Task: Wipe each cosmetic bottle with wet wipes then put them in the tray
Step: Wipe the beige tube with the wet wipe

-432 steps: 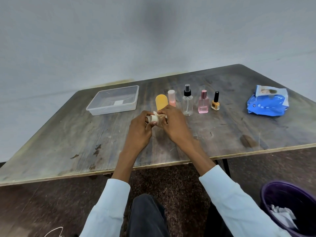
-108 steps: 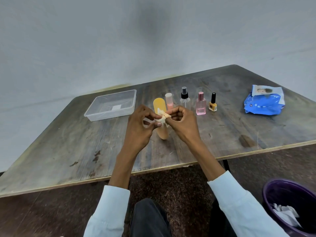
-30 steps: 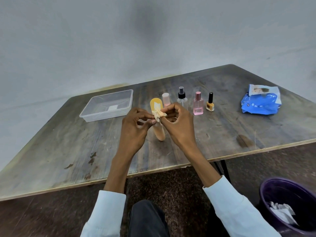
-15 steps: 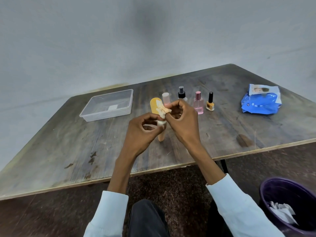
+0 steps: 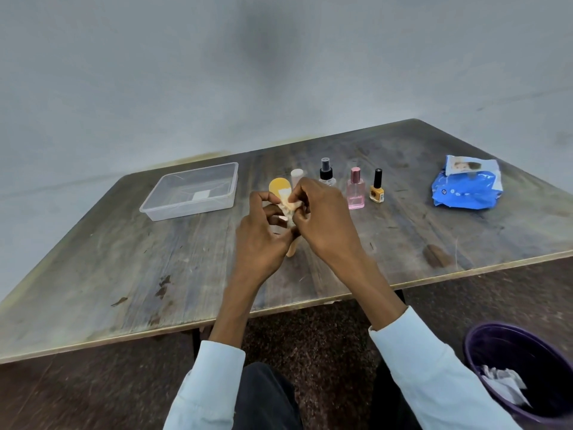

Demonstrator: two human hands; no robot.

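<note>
My left hand [image 5: 259,240] grips a small beige tube [image 5: 291,248], whose lower end shows below my fingers above the table. My right hand [image 5: 325,225] pinches a crumpled wet wipe [image 5: 286,206] against the tube's upper part. Behind my hands stand an orange-yellow bottle [image 5: 278,186], a pale pink-capped bottle [image 5: 296,175], a clear spray bottle [image 5: 326,173], a pink perfume bottle [image 5: 355,193] and a yellow nail polish [image 5: 377,190]. The clear plastic tray [image 5: 189,209] lies at the back left with nothing but a label inside.
A blue wet-wipe pack [image 5: 468,186] lies at the back right of the wooden table [image 5: 124,268]. A purple bin [image 5: 524,373] with used wipes stands on the floor at the lower right. My knees are under the table's front edge.
My left hand has risen and closed in beside my right, hiding more of the tube. The wipe sits lower on the tube than half a second ago.
</note>
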